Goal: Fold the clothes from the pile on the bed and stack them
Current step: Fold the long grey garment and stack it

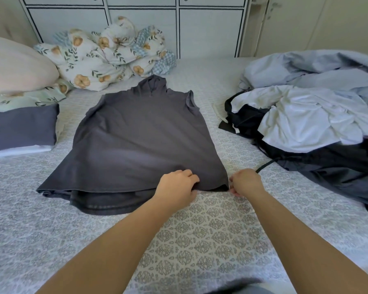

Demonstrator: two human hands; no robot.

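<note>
A dark grey sleeveless hooded top (140, 141) lies spread flat on the patterned bed cover (200, 240), hood pointing away from me. My left hand (177, 187) grips the near hem of the top, right of its middle, with fingers curled over the cloth. My right hand (245, 182) pinches the hem's right corner. A pile of unfolded clothes (306, 115), white, black and pale blue, sits on the right side of the bed. A folded stack (21, 126), dark grey on top of white, rests at the left.
A crumpled floral duvet (106, 54) and a pink pillow (15, 64) lie at the far left of the bed. White cabinet doors (140, 24) stand behind the bed. A black strap (266, 164) trails from the pile toward my right hand.
</note>
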